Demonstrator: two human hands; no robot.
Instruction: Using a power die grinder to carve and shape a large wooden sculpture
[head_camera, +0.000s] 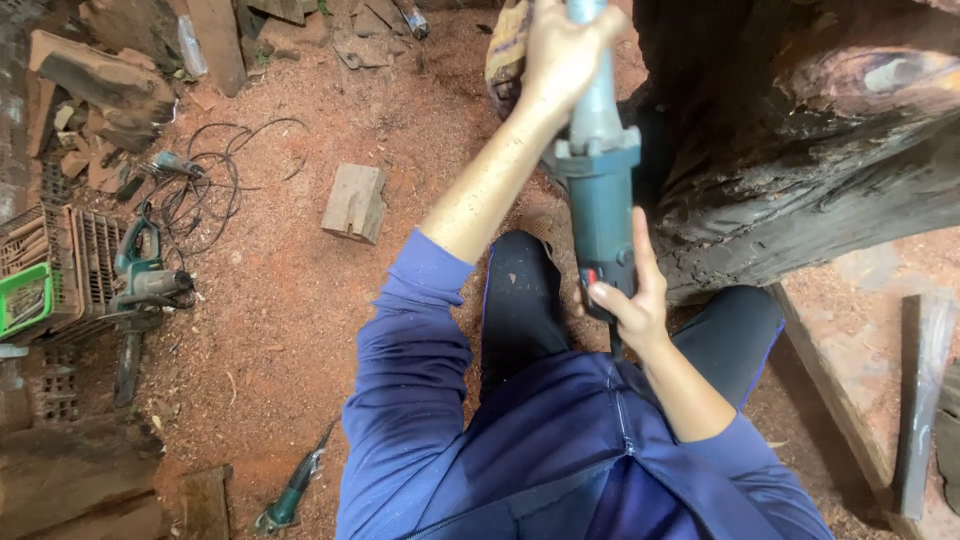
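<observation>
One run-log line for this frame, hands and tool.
left hand: grips grinder neck | right hand: holds grinder rear | beside: dark log | floor: sawdust

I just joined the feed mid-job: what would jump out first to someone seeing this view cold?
The long teal power tool at top centre, gripped by the left hand near its nose and the right hand at its rear. Right beside it looms a big dark log, upper right. On the left, more power tools and tangled cables lie on the reddish sawdust ground.
</observation>
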